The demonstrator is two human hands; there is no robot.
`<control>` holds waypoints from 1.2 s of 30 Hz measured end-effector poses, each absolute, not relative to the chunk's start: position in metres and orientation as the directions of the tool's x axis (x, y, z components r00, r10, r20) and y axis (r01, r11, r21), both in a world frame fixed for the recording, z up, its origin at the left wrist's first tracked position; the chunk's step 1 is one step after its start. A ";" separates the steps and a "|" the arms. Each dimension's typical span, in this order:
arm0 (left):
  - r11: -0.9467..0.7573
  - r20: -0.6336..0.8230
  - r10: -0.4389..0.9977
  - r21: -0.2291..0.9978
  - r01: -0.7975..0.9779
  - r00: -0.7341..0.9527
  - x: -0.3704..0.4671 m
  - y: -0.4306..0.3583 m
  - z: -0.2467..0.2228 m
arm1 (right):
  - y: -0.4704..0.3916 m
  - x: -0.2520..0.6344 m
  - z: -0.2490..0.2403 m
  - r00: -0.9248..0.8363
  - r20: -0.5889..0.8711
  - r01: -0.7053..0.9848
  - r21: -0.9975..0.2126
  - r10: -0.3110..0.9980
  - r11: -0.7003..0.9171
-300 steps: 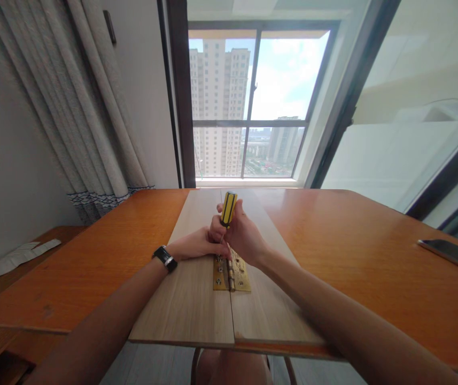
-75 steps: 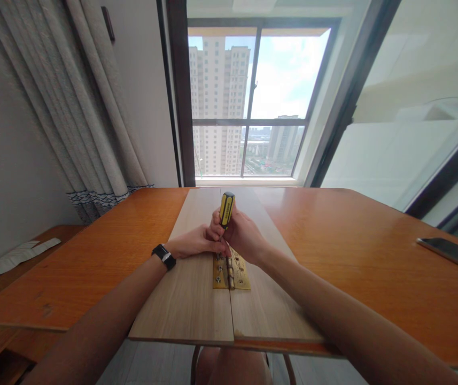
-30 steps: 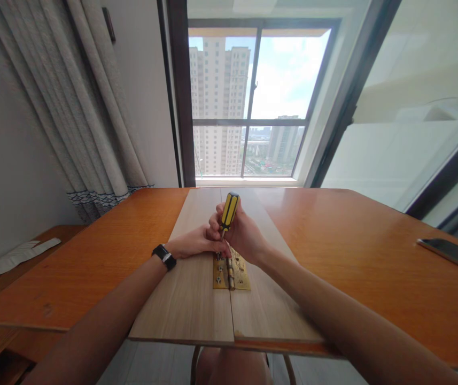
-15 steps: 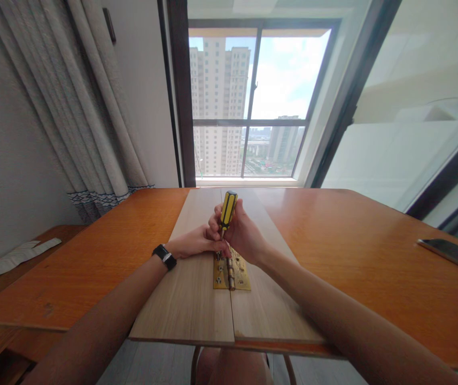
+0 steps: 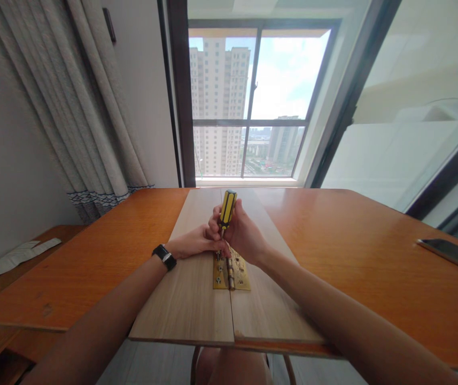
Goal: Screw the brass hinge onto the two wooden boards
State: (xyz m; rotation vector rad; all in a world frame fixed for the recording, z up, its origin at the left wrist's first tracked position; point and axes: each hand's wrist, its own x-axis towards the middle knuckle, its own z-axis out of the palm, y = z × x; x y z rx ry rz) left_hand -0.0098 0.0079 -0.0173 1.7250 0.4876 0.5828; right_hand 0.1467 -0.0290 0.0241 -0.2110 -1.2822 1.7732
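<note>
Left wrist: my black band (image 5: 160, 252) with a silvery piece (image 5: 167, 256)
Left hand (image 5: 193, 243): bare, five-fingered
Right hand (image 5: 248, 238): bare, like my right wrist
Forearms: both bare, narrowing toward my wrists

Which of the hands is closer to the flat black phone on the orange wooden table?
Right. The right hand is left of the phone, gripping a yellow-and-black screwdriver; the left hand is farther left, by the brass-coloured hinge.

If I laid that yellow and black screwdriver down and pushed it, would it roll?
The screwdriver might roll a little, since its handle looks thick and roundish, but the flat-looking yellow sides could stop it soon. It would probably feel stiff, because its thin shaft looks like metal.
</note>
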 end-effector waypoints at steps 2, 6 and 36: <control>-0.219 0.122 0.601 0.976 0.016 0.790 -0.010 0.008 -0.017 | -0.029 0.147 0.024 -0.571 0.344 -0.565 -0.824 0.745 -0.053; -0.223 0.117 0.608 0.974 0.028 0.786 -0.010 0.008 -0.017 | -0.030 0.147 0.026 -0.565 0.324 -0.558 -0.828 0.759 -0.061; -0.211 0.130 0.611 0.977 0.002 0.781 -0.009 0.006 -0.017 | -0.030 0.144 0.026 -0.526 0.323 -0.520 -0.854 0.787 0.004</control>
